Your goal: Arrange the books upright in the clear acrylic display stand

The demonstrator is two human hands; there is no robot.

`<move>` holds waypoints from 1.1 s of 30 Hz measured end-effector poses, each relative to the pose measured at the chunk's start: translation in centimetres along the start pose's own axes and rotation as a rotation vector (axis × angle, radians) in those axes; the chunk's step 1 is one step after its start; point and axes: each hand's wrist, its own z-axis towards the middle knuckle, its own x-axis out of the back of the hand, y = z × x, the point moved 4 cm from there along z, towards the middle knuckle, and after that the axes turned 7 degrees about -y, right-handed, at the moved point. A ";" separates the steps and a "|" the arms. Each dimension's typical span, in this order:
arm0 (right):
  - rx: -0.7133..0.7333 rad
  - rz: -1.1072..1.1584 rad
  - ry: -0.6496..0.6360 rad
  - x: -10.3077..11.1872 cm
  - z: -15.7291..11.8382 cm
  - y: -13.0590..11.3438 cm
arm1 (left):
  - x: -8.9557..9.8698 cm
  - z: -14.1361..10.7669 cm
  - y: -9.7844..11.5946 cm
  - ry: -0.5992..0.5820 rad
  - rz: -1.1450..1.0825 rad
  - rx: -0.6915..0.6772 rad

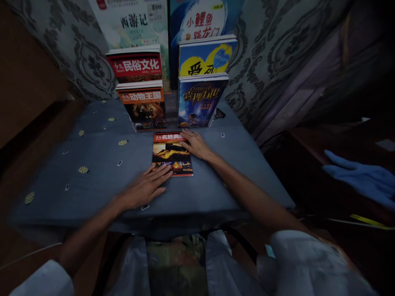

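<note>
A book with a red title band and photos on its cover (171, 153) lies flat on the cloth-covered table (98, 176). My left hand (148, 187) rests at its lower left corner, fingers spread over the edge. On its upper right corner lies my right hand (195, 144), open, with fingertips on the cover. Just behind, an orange book with a lion (146, 107) and a dark blue book (199, 100) stand upright in a rack.
Behind those stand a red book (138, 68), a blue and yellow book (205, 57), a pale green book (132, 24) and a blue book with a white oval (202, 18). A blue glove (359, 176) lies on a dark surface at the right.
</note>
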 end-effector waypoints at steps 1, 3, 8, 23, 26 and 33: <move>-0.010 -0.018 0.003 0.0 -0.2 -0.4 | -0.1 -0.2 0.1 0.011 0.004 0.003; -0.012 -0.048 0.002 -0.5 -0.9 -1.7 | -0.2 -0.3 0.2 0.024 0.006 0.010; 0.137 -0.055 -0.030 -3.2 -5.2 -6.4 | -0.3 -0.1 0.1 0.025 0.011 0.015; 0.092 -0.076 -0.068 -1.1 -12.6 -5.4 | -0.1 -0.2 -0.2 0.043 -0.077 0.012; 0.104 -0.087 -0.079 -1.1 -12.4 -5.1 | 0.0 0.5 -1.7 0.081 -0.112 0.075; 0.119 -0.058 -0.074 -0.9 -12.3 -4.8 | 0.9 5.1 -8.4 0.159 -0.116 0.273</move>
